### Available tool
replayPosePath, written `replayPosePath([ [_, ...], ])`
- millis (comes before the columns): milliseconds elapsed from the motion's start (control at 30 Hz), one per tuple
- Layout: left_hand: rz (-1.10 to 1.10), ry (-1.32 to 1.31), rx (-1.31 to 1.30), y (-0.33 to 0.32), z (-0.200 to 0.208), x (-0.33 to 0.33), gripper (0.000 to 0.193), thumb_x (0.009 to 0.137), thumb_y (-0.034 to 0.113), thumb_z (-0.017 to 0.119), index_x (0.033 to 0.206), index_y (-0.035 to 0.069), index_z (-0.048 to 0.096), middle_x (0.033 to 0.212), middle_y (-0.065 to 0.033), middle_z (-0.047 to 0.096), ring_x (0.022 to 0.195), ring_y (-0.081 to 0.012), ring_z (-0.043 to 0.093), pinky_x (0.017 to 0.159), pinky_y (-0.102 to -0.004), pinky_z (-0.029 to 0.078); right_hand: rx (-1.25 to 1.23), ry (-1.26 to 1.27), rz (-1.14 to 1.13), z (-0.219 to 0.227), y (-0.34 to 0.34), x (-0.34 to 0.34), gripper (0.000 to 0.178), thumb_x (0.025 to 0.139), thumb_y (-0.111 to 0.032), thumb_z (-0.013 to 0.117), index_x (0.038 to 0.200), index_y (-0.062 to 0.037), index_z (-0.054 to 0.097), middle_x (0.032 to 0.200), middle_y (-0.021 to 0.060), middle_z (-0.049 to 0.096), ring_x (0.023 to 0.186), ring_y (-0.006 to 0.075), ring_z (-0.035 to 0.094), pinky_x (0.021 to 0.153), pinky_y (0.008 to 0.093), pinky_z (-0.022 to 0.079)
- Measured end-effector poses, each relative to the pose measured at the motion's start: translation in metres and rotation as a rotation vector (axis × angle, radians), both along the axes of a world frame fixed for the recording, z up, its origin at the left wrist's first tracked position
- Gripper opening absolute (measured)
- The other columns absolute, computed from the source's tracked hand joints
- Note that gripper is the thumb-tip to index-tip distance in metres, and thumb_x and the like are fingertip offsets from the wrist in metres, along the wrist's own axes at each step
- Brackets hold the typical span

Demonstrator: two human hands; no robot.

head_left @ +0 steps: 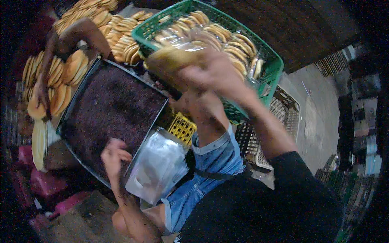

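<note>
Beside the dark tray (80, 94), clear bags (158, 164) lie stacked.

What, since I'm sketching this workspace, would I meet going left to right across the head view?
Going by their middles: another person's hand, dark filling, clear plastic bags, green basket, pale crate.

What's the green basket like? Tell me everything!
The green basket is open on top, looks plastic, and has holes in its walls. It sits near the top of the picture, holding many round, clear-wrapped breads. The blurred right hand hides part of it; I can't tell if they touch.
</note>
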State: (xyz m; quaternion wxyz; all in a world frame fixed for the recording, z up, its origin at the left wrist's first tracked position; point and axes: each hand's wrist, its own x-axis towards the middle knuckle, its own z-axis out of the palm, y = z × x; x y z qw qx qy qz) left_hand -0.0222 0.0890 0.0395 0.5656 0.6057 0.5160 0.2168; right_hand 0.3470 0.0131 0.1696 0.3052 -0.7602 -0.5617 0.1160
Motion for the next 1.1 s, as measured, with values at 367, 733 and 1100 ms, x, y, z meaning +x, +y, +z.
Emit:
replayPosePath([
  [367, -0.690, 0.560, -0.097, -0.044, -0.041, 0.037, 0.059, 0.087, 0.055, 0.068, 0.069, -0.001, 0.071, 0.058, -0.0115, 0.066, 0.052, -0.0208, 0.066, 0.057, -0.0346, 0.052, -0.765, -0.614, -0.686, -0.064, -0.085, 0.291, 0.060, 0.089, -0.063, 0.052, 0.117, -0.0108, 0.066, 0.113, 0.0212, 0.068, 0.105, 0.0414, 0.065, 0.086, 0.0514, 0.053],
  [733, -0.012, -0.012, 0.455, -0.031, -0.001, 0.030, 0.029, 0.087, 0.027, 0.074, 0.082, -0.002, 0.071, 0.063, -0.0119, 0.067, 0.058, -0.0155, 0.066, 0.051, -0.0318, 0.051, 0.018, 0.113, 0.742, -0.031, 0.044, -0.162, 0.017, 0.092, -0.021, 0.063, 0.094, -0.0044, 0.060, 0.086, 0.0200, 0.066, 0.082, 0.0383, 0.067, 0.072, 0.0456, 0.053],
  [1100, 0.358, -0.845, -0.179, -0.027, 0.041, 0.044, 0.036, 0.100, 0.033, 0.057, 0.117, 0.001, 0.059, 0.105, -0.0155, 0.069, 0.094, -0.0261, 0.069, 0.076, -0.0383, 0.058, 0.091, 1.518, -0.105, -0.062, -0.053, -0.122, 0.027, 0.104, -0.028, 0.048, 0.116, -0.0036, 0.047, 0.106, 0.0175, 0.064, 0.085, 0.0297, 0.068, 0.076, 0.0360, 0.058],
])
